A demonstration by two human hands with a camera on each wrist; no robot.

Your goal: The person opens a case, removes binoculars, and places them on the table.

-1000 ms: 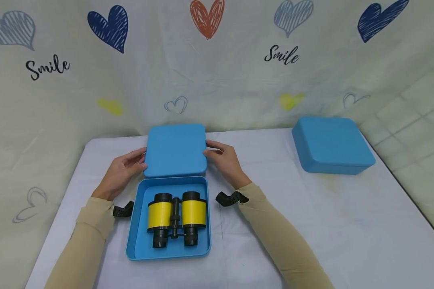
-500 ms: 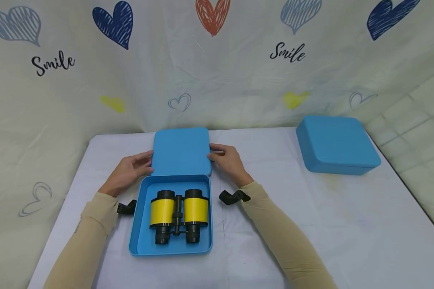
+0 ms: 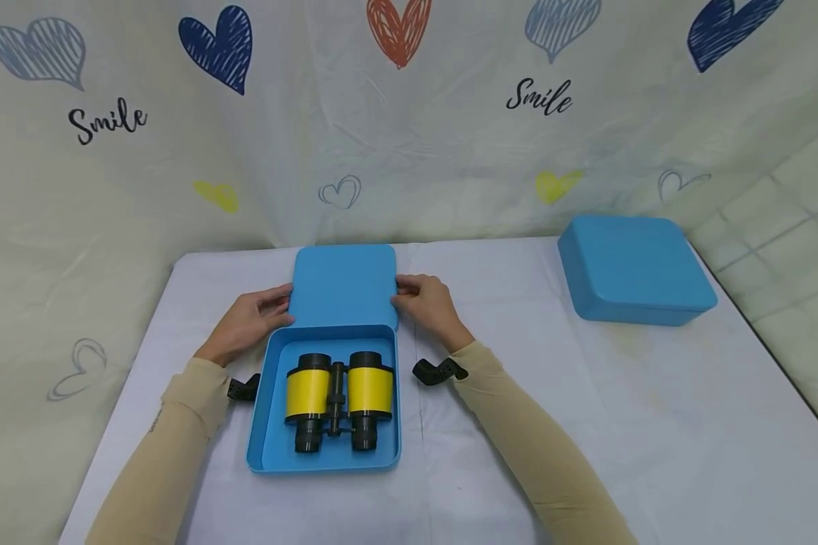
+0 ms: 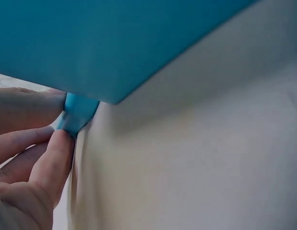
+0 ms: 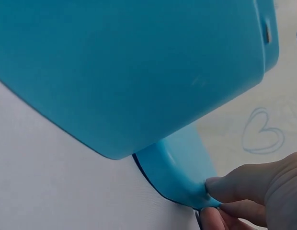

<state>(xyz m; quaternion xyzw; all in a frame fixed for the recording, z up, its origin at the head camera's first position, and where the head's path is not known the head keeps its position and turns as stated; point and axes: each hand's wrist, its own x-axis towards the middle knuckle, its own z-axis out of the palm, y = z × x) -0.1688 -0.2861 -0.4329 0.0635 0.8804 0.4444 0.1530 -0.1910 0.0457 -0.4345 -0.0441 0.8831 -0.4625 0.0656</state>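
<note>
In the head view, a flat blue lid (image 3: 344, 286) lies right behind an open blue box bottom (image 3: 273, 454). Yellow-and-black binoculars (image 3: 336, 401) rest inside the bottom. My left hand (image 3: 248, 322) grips the lid's left edge between thumb and fingers. At the opposite edge, my right hand (image 3: 431, 304) pinches the lid. The left wrist view has fingers (image 4: 52, 158) against the lid's corner, below the large wall of the box bottom (image 4: 110, 43). In the right wrist view, a thumb (image 5: 239, 182) presses the lid's side, with fingers tucked low near the tabletop.
A second blue box (image 3: 637, 269), closed, stands at the back right of the white-covered table (image 3: 518, 424). Behind the table hangs a pale cloth (image 3: 443, 151) printed with hearts and "Smile". A black strap piece (image 3: 439, 372) sticks out from each wrist.
The lid has come down flatter behind the box bottom, its far edge lowering. Both hands stay on its sides. The head view has shifted slightly.
</note>
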